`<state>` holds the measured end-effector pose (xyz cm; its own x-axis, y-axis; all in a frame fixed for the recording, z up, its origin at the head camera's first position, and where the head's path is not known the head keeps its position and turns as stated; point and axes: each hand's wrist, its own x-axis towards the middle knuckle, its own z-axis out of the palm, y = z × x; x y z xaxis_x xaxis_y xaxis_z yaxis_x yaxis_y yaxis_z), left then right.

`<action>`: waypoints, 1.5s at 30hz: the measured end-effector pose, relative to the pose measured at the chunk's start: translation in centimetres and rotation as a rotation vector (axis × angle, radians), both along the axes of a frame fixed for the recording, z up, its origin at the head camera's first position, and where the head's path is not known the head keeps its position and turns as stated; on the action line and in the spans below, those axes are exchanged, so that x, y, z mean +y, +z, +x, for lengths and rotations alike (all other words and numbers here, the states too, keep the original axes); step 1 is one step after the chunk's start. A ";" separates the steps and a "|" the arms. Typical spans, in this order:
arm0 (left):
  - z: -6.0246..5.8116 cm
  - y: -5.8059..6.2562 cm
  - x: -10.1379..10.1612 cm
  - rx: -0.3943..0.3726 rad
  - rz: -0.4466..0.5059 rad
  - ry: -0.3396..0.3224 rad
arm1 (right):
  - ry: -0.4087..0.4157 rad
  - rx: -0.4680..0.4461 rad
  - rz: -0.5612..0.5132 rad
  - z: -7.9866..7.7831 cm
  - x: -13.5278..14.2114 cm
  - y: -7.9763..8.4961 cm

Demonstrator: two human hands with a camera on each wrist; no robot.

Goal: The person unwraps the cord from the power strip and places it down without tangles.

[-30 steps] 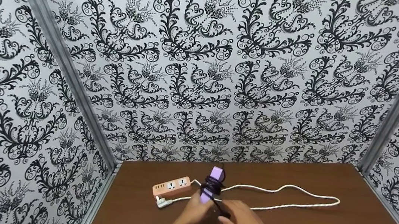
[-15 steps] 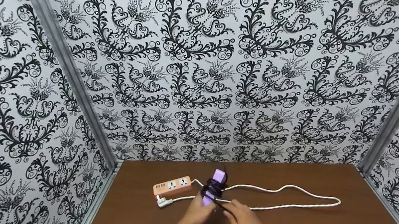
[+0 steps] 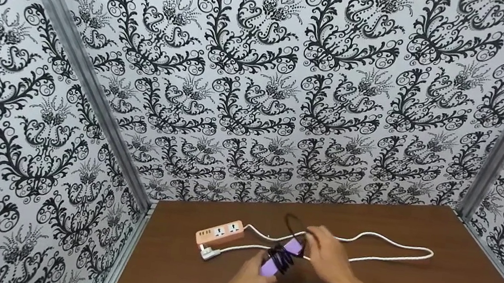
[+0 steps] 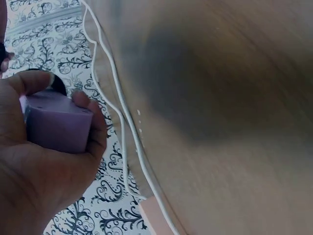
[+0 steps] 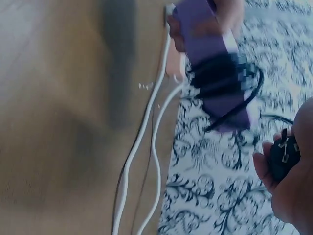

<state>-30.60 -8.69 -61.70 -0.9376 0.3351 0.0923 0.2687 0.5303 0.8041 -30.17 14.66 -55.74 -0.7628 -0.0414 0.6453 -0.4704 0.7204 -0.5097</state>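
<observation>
A purple power strip (image 3: 269,267) is held tilted over the table, several turns of its black cord (image 3: 284,259) wound round its middle. My left hand (image 3: 249,279) grips its near end; in the left wrist view, fingers and thumb wrap that purple end. To the right, my right hand (image 3: 328,257) is by the strip's far end. In the right wrist view it holds the cord's black plug (image 5: 283,159), metal pins showing. A loose length of cord arcs beyond the strip. The strip's sockets cannot be seen.
An orange power strip (image 3: 221,234) lies on the brown table (image 3: 162,264) at the left, its white plug (image 3: 207,252) beside it. Its white cord (image 3: 390,260) makes a long loop to the right, passing behind the hands. Patterned walls (image 3: 258,90) enclose the table's back and sides.
The purple strip has tipped over to the right and come lower. My right hand has moved from near my left hand, up and right to the strip's far end, swinging the loose cord around.
</observation>
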 end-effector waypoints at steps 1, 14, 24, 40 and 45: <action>0.0 -0.1 -0.1 -0.004 0.018 0.008 | -0.013 -0.020 -0.030 -0.2 0.4 0.0; -0.9 -1.1 -2.1 -0.177 0.473 0.252 | -0.036 -0.343 0.094 1.4 7.0 -6.6; -1.1 -2.6 -4.2 -0.150 0.429 0.399 | 0.179 -0.476 0.222 2.9 11.1 -10.1; 0.2 -3.0 -3.5 -0.262 0.444 0.327 | 0.270 -0.571 0.065 2.7 12.7 -11.2; 0.1 -3.1 -3.6 -0.275 0.442 0.338 | 0.277 -0.570 0.065 2.5 12.7 -11.5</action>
